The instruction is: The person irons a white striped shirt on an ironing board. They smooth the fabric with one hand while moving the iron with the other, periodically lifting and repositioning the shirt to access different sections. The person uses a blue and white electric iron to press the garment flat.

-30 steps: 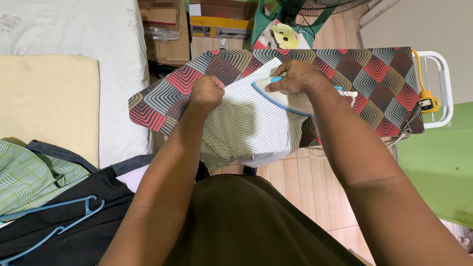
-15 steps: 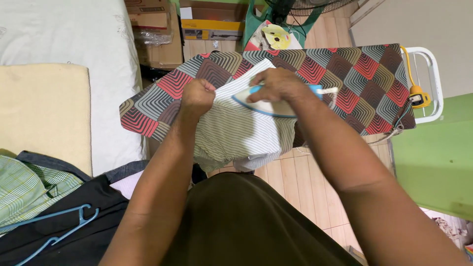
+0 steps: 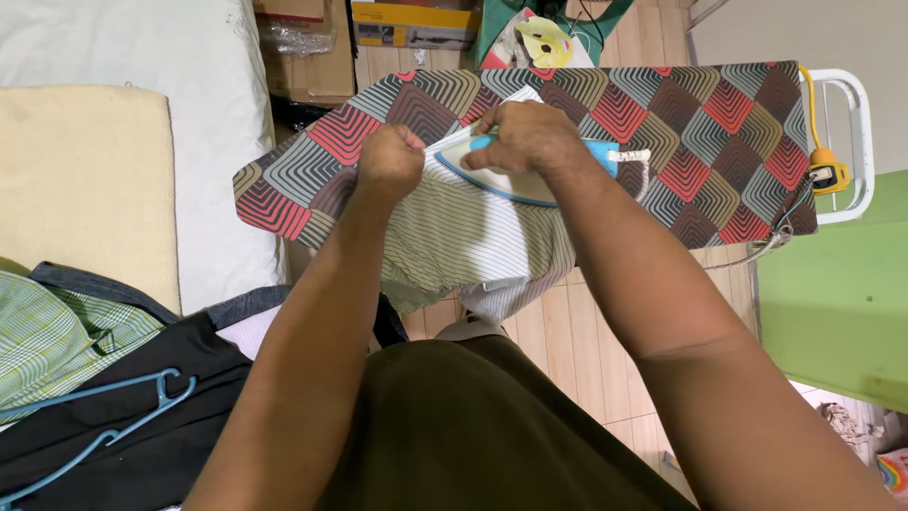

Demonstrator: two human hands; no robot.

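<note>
One iron [image 3: 506,180], nose pointing left

The board's [image 3: 719,123] right half lies bare (only the cord [image 3: 632,157] crosses it); boxes [image 3: 312,57] crowd its far-left side.

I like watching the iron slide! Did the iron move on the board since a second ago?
Yes. The iron under the right hand slid left along the patterned ironing board, away from the white end rack and closer to the left hand gripping the striped shirt.

even indoor light — soft shadows, sharp, slight edge distortion
</note>
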